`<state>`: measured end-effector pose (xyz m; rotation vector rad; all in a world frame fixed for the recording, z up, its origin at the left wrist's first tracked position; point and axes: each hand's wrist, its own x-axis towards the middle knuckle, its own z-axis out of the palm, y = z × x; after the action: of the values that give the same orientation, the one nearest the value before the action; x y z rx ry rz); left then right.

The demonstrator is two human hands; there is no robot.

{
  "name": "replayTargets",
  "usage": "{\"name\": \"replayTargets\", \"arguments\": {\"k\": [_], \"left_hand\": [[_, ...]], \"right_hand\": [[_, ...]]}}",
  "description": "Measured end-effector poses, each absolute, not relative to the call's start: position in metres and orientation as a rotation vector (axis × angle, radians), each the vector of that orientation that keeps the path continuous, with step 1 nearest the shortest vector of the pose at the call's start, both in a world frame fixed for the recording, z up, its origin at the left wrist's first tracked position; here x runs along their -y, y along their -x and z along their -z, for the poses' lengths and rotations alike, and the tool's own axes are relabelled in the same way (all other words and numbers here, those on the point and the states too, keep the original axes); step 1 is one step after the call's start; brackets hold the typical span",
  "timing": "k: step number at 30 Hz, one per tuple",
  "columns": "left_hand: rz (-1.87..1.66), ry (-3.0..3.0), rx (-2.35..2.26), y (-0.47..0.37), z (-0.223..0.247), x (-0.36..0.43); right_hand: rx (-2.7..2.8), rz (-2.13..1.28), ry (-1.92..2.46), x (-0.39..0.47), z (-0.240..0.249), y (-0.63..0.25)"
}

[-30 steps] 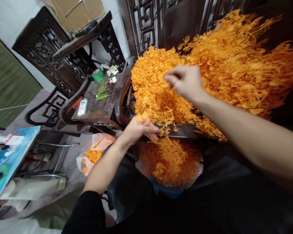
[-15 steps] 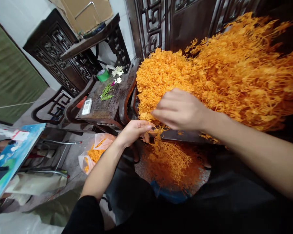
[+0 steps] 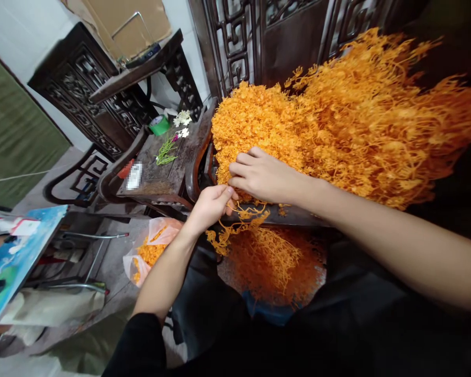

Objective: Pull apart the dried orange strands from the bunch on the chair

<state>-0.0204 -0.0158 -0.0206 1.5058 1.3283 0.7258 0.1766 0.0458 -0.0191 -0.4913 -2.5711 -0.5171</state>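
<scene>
My left hand (image 3: pixel 212 207) is closed in a pinch on an orange artificial flower sprig (image 3: pixel 239 226), whose thin branches hang below the fingers. Right against its fingertips, my right hand (image 3: pixel 255 175) has its fingers bent and closed; what lies between them is hidden. Behind the right hand rises a big heap of orange artificial flower sprigs (image 3: pixel 337 120) on a dark wooden seat (image 3: pixel 298 215). Below the hands, between my legs, loose orange stems (image 3: pixel 277 256) lie on a round stool top (image 3: pixel 317 280).
Left of the heap, a carved wooden chair (image 3: pixel 180 173) holds a green tape roll (image 3: pixel 159 124), a green sprig (image 3: pixel 166 151) and white flowers (image 3: pixel 182 118). A pink plastic bag (image 3: pixel 165 230) with orange pieces is on the floor. A blue folding table (image 3: pixel 27 251) stands far left.
My right hand has moved left and down to meet the left fingertips. The sprig in the left hand now spreads out lower and to the left. The whole view has shifted slightly.
</scene>
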Motion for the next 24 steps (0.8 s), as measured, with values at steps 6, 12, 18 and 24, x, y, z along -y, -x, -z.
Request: {"name": "replayTargets", "arguments": {"k": [6,12,18,24], "left_hand": [[-0.79,-1.493,-1.429,0.009,0.025,0.014],[-0.854,-1.431,-1.519,-0.007,0.026,-0.008],[-0.664,-1.374,-1.378,-0.03,0.028,-0.002],[-0.714,-1.415,-1.407,-0.016,0.042,-0.014]], "right_hand": [[2.53,0.515,0.482,-0.074,0.037,-0.177],[2.492,0.529,0.575,-0.109,0.056,-0.176],[2.415,0.242,0.999,-0.157,0.081,-0.212],[2.176,0.085,1.1,-0.166,0.079,-0.227]]}}
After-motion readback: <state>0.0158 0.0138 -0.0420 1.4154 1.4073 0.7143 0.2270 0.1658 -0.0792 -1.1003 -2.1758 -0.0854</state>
